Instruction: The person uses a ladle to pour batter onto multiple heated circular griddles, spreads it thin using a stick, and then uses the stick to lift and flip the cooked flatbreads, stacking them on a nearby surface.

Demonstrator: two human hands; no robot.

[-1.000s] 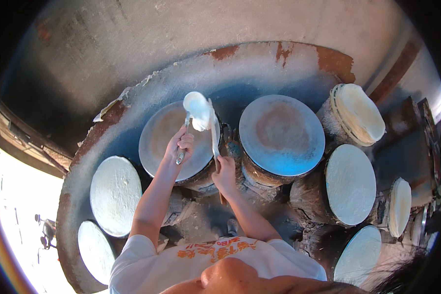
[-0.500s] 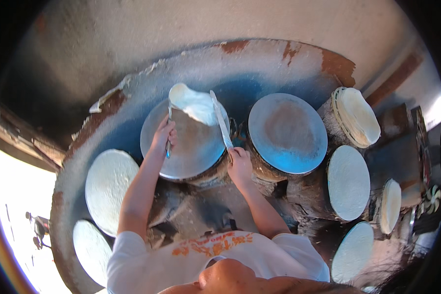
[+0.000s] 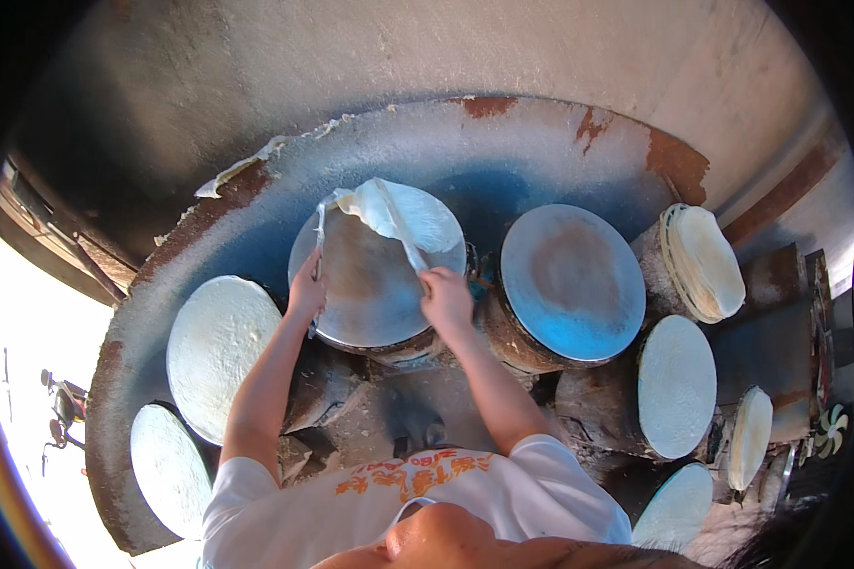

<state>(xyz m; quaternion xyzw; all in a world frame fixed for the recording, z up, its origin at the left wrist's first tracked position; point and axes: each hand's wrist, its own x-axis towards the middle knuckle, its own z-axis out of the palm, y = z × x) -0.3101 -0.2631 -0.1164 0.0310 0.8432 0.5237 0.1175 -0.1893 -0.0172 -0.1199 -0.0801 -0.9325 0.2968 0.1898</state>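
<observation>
Rusty, blue-stained curved metal wall [image 3: 256, 218] is ringing round grey metal griddles. On the middle round hot plate [image 3: 370, 284] I am peeling a thin white sheet [image 3: 399, 213], my left hand [image 3: 306, 294] pinching its edge, my right hand [image 3: 446, 299] closing on a flat pale stick [image 3: 400, 232] beneath it. Beside it, a bare blue-grey round plate [image 3: 571, 280] is sitting.

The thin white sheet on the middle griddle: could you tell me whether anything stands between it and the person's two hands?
Nothing visible does. The left hand already grips the thin white sheet at its left edge, and the right hand works a flat stick under it on the round griddle.
</observation>
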